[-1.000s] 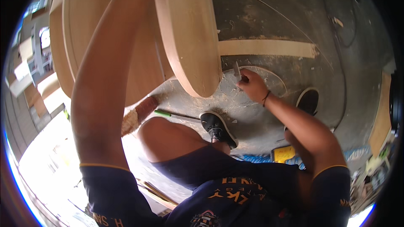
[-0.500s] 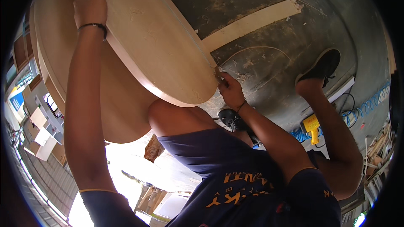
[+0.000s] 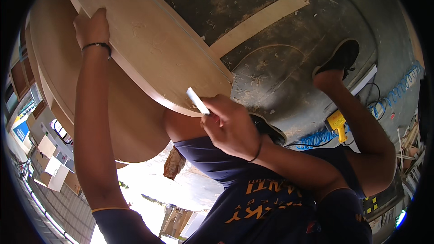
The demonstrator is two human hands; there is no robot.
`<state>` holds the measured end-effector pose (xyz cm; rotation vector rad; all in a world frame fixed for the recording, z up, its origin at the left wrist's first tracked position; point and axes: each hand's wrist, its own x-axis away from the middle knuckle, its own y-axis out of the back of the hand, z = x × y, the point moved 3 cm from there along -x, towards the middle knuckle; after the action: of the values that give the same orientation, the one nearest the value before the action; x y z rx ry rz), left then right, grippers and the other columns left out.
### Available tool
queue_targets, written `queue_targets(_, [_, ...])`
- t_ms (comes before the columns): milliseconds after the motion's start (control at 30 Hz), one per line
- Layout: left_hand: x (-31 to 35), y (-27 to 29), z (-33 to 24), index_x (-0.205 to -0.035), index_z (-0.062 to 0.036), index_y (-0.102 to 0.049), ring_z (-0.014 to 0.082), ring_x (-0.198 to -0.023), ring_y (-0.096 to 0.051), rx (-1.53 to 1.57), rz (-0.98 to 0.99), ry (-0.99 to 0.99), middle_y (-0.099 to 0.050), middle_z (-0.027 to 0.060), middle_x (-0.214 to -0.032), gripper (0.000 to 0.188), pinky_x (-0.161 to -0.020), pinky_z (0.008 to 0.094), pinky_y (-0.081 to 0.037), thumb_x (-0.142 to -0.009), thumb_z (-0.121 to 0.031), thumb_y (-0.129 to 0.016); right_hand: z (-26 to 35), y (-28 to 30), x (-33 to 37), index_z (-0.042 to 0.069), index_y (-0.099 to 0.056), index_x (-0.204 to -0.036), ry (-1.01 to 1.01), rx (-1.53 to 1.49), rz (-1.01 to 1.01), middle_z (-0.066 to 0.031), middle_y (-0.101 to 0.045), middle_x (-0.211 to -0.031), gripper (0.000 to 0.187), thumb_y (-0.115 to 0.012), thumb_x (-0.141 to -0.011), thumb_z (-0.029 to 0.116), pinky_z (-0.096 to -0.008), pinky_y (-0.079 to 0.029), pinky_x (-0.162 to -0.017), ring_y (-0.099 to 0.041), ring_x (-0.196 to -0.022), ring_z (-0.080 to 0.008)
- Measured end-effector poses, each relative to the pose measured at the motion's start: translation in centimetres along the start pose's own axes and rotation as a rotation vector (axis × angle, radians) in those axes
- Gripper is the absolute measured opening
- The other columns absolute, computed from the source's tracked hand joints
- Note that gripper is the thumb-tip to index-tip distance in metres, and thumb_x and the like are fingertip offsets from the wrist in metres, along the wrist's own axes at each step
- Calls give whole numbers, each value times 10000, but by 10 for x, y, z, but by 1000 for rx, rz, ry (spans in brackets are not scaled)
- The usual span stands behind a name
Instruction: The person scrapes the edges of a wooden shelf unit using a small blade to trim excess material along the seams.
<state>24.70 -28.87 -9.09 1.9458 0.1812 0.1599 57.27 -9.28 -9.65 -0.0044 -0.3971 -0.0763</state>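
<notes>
A long light wooden panel (image 3: 158,49) with a rounded near end and a thick edge lies slanted in front of me, its end by my bent knee. My left hand (image 3: 92,29) is closed round its left edge, thumb on the top face. My right hand (image 3: 233,129) pinches a short, pale, flat strip (image 3: 197,100), slightly blurred, whose exact kind I cannot make out. The strip is at the rounded end; whether it touches the wood I cannot tell. Another large curved panel (image 3: 122,122) stands beneath and to the left of the first.
On the dark, dusty floor (image 3: 271,81) lie a flat wooden strip (image 3: 262,22), thin curved offcuts and shavings. A yellow tool (image 3: 337,125) and a coiled blue hose (image 3: 402,88) are at the right. Scrap wood (image 3: 410,149) is piled at the far right.
My right hand has moved left from the panel's right edge to its rounded end, and the pale strip now shows. The left hand keeps its hold and sits slightly lower in view.
</notes>
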Motion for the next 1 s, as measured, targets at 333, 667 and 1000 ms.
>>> queue_targets(333, [-1, 3, -3, -1155, 133, -579, 344, -1034, -649, -34, -49, -10, -650, 260, -1123, 535, -923, 374, -476, -779, -236, -673, -220, -2, 11, 33, -590, -1218, -343, -44, -33, -59, -623, -721, 362, -630, -860, 69, -295, -488, -641, -601, -662, -126])
queue_targets(667, [11, 3, -12, -1151, 140, -585, 345, -1017, -655, 125, -22, 37, -651, 260, -1123, 519, -906, 365, -479, -782, -216, -672, -148, -2, 9, 47, -624, -1181, -356, -67, 22, -152, -670, -892, 322, -581, -863, 64, -341, -514, -744, -656, -782, -227])
queue_targets(1000, [3, 2, -1, -1222, 131, -504, 337, -1034, -642, 161, 15, 38, -620, 262, -1168, 555, -927, 375, -478, -796, -187, -664, 33, 1, -7, 8, -615, -1151, 213, 19, 85, -123, -651, -865, 315, -572, -838, 1, -302, -510, -614, -632, -654, -178])
